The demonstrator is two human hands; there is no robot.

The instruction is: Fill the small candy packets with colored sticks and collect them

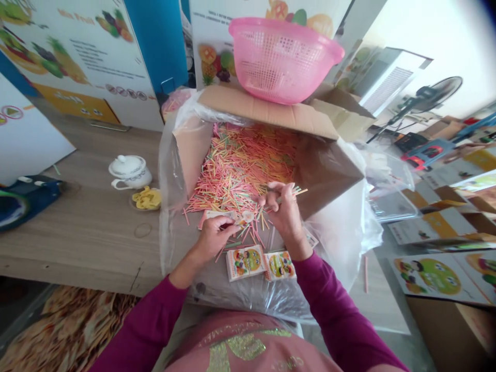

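Note:
My right hand (pixel 282 206) pinches a thin bundle of coloured wooden sticks (pixel 292 194) above a cardboard box (pixel 329 178). The box is lined with a transparent plastic bag (pixel 341 258) and holds a loose heap of pink, yellow and green sticks (pixel 240 165). My left hand (pixel 215 237) grips a small printed packet (pixel 220 215) with a ridged pink edge, and its far end is partly hidden by my fingers. Just below my hands, two similar packets with cartoon fruit covers (pixel 246 262) (pixel 279 265) lie on the plastic.
A pink plastic colander (pixel 284 59) rests on the box's far flap. On the wooden table (pixel 77 243) at left stand a white lidded cup (pixel 129 172) and a dish of yellow pieces (pixel 146 199). Printed cards (pixel 437 274) and a fan (pixel 434 95) lie right.

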